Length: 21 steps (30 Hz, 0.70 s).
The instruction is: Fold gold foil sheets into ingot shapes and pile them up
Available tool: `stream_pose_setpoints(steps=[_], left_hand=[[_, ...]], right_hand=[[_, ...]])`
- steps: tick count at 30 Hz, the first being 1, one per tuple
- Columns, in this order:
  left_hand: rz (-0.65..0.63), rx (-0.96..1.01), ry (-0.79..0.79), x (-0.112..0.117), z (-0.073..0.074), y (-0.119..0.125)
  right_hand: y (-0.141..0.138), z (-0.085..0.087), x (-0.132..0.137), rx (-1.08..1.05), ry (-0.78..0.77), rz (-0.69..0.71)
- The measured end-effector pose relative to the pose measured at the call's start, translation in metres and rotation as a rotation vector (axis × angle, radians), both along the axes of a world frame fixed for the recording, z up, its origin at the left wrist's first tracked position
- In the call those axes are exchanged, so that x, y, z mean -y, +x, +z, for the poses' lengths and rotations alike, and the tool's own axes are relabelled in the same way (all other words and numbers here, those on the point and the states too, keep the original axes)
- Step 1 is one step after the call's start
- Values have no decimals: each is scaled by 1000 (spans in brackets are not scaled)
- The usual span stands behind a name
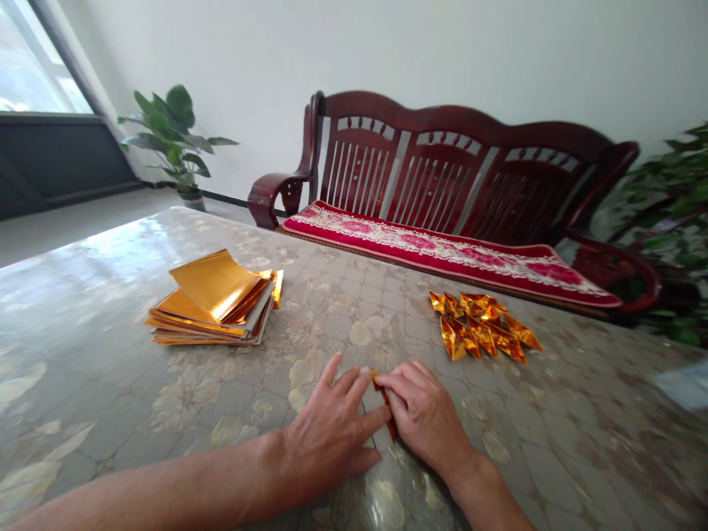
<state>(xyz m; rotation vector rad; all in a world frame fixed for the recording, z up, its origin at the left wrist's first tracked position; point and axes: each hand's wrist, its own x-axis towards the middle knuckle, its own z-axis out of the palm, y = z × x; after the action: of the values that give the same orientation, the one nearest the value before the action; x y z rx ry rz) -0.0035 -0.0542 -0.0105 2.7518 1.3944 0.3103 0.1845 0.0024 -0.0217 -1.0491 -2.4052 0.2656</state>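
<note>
A sheet of gold foil paper (392,428) lies on the table between my hands, with a narrow shiny strip and some of its pale grey side showing. My left hand (335,424) rests on its left part, fingers stretched and spread. Curled fingers of my right hand (423,413) press at the strip's far end and along its right side, covering much of it. Further off to the right sits a group of folded gold foil pieces with pointed ends (484,328). A loose stack of flat gold foil sheets (213,291) lies to the left.
The table (332,287) has a glossy, flower-patterned cover. Beyond it stands a dark red wooden bench (409,114) with a red floral seat cover (442,247). One potted plant (180,133) is at the back left, more foliage (678,199) at the right. A blurred pale item (686,383) lies at the right edge.
</note>
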Motion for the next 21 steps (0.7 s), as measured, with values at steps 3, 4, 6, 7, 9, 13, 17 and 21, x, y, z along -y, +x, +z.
stream_pose_setpoints(steps=[3, 4, 6, 7, 9, 13, 17, 21], left_hand=[[-3, -4, 0, 0, 0, 0], [-2, -5, 3, 0, 0, 0], [2, -4, 6, 0, -1, 0], [4, -3, 7, 0, -1, 0], [3, -6, 8, 0, -1, 0], [-4, -15, 0, 1, 0, -1], [-9, -18, -8, 1, 2, -2], [-9, -22, -2, 0, 2, -1]], right_hand=[[1, 0, -1, -7, -6, 16], [1, 0, -1, -7, -5, 22], [2, 0, -2, -6, 1, 26], [2, 0, -3, -3, 4, 29], [3, 0, -5, -2, 11, 45], [7, -2, -10, -4, 36, 77], [8, -3, -11, 26, 65, 92], [7, -1, -9, 62, 95, 107]])
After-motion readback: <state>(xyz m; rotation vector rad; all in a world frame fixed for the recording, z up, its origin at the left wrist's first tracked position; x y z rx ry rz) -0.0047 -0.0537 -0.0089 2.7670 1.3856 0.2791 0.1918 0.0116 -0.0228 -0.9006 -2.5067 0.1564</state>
